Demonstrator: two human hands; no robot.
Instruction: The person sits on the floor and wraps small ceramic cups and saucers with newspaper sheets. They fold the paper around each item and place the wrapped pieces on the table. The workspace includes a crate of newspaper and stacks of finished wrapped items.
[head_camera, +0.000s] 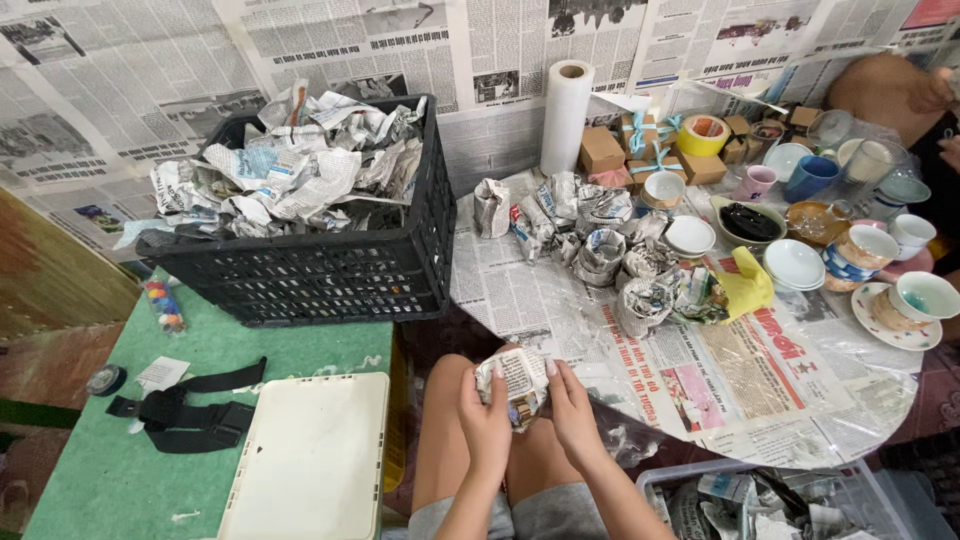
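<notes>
Both hands hold a small bundle wrapped in crumpled newspaper (520, 383) above the person's knees: the left hand (485, 415) and right hand (572, 408) have their fingers curled and pressed around its sides. Judging by the scene, much is done: the black plastic crate (300, 265) brims with wrapped bundles. More wrapped pieces and bare ceramic cups and bowls (795, 262) wait on the newspaper-covered bench (760, 390).

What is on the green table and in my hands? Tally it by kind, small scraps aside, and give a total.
Black plastic crate: 1
White tray: 1
Black strap: 1
Dark tape roll: 1
Clear tube of coloured balls: 1
White paper slip: 1
Newspaper-wrapped bundle, held by left hand and right hand: 1
Total: 7
</notes>
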